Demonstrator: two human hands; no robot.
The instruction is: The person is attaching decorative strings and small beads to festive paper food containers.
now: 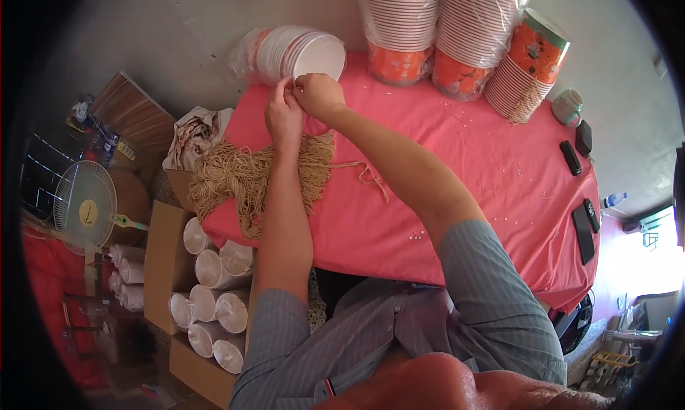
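While the left hand (283,115) and right hand (320,94) are meeting at the sideways stack of tubs (300,52), tan cord (232,171) is lying across the table's left side

Fingers are bending close together, fingertips nearly touching before the pale round end of the stack; cannot tell whether either hand is pinching anything; left forearm is crossing above the cord; pink cloth (371,231) is covering the table, plastic-wrapped upright stacks (399,32) standing toward the wall
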